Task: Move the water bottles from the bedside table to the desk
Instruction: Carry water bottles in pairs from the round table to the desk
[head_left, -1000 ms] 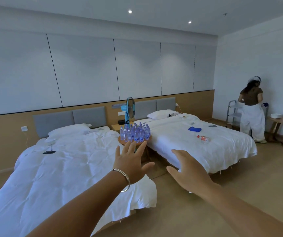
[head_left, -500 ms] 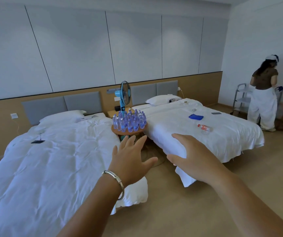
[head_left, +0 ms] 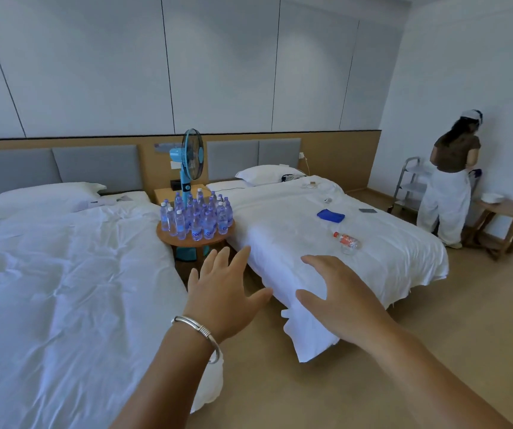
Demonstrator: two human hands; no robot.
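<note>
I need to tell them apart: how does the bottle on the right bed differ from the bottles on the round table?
The bottle on the bed lies on its side, alone, with a red label. The bottles on the round table stand upright, clustered, with blue labels. Both are clear plastic.

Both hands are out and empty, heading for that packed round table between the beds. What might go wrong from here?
The water bottles stand tightly clustered, so gripping one may topple its neighbours off the round table. The blue fan rises right behind them and could be knocked. The left hand and right hand can carry only a few per trip.
</note>
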